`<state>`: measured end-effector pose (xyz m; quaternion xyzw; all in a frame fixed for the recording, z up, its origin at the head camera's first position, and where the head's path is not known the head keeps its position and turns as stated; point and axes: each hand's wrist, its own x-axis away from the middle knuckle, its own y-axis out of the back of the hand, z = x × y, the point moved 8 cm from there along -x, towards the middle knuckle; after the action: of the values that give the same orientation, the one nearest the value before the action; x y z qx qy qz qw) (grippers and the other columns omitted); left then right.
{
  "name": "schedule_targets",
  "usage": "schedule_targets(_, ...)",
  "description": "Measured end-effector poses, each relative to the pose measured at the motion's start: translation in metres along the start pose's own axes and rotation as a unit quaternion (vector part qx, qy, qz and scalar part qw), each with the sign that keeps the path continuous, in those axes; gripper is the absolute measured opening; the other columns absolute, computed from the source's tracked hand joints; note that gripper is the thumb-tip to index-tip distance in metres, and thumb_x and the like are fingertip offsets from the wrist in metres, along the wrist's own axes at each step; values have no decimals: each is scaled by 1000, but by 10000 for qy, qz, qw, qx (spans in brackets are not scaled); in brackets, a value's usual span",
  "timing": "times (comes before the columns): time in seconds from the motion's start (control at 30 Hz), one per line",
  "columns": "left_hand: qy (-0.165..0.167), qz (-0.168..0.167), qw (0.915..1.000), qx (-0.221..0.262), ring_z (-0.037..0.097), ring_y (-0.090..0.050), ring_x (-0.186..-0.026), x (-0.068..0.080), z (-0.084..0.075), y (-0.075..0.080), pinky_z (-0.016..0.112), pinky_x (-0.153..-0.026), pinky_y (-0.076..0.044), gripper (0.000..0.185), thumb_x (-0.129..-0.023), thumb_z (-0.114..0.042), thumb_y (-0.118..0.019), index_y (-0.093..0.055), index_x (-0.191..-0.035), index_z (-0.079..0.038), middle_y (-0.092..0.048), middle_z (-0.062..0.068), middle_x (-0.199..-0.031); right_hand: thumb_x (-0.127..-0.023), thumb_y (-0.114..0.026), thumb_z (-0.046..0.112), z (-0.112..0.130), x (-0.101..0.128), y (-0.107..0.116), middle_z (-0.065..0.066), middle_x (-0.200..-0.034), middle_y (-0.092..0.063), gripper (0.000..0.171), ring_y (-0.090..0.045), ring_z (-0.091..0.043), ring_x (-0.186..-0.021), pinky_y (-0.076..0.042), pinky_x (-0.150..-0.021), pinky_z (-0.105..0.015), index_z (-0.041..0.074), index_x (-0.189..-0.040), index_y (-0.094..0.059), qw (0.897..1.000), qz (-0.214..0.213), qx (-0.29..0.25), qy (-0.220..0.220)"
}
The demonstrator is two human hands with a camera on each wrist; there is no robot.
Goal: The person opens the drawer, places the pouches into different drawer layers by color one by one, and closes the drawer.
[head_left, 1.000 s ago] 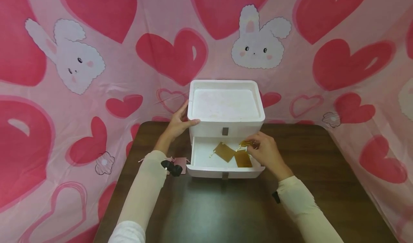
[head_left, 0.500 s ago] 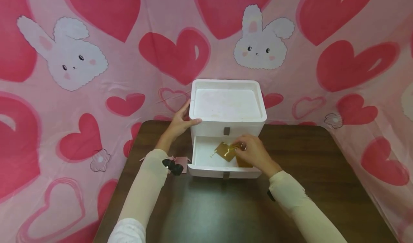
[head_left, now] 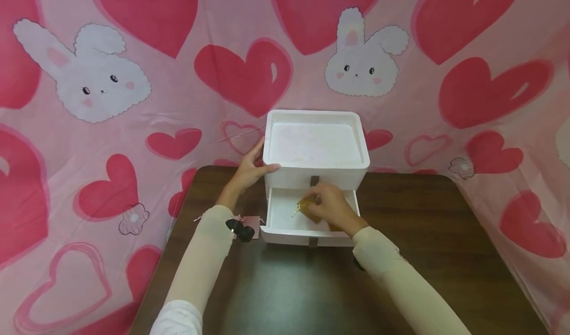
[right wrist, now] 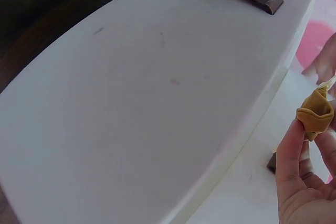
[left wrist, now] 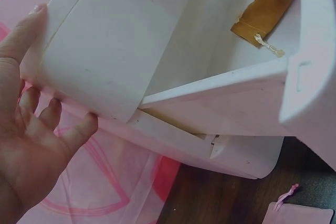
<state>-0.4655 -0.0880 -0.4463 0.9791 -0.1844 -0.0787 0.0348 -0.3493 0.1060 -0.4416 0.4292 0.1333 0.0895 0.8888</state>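
A white two-drawer organizer (head_left: 291, 178) stands on the table with its lower drawer (head_left: 285, 236) pulled out. My left hand (head_left: 249, 175) rests against its left side, thumb at the front corner, fingers loosely extended in the left wrist view. Over the drawer, my right hand (head_left: 333, 205) pinches a small tan drawstring pouch (right wrist: 315, 114) between thumb and fingers. Another tan pouch (left wrist: 268, 11) with a cream cord lies on the drawer floor in the left wrist view. My right hand hides much of the drawer's contents in the head view.
A pink drawstring pouch (head_left: 253, 226) lies on the dark wooden table (head_left: 418, 216), left of the drawer, partly behind the left wrist's camera. The organizer has a shallow rimmed tray top (head_left: 313, 144). Behind hangs a pink cloth (head_left: 307, 77) printed with hearts and rabbits.
My right hand has moved left across the open drawer, carrying the tan pouch from the right side towards the middle. My left hand has kept its place on the organizer.
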Motion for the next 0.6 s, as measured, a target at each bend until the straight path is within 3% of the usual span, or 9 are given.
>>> schedule_targets(0.6, -52, -12, 9999, 86, 24, -30, -156, -1, -1, -5, 48, -126, -32, 98, -88, -6, -76, -17, -165, -21, -25, 2, -171, -75, -72, 3, 14, -26, -28, -7, -93, -75, 21, -66, -19, -84, -56, -77, -33, 8, -95, -79, 9997, -20, 189, 178)
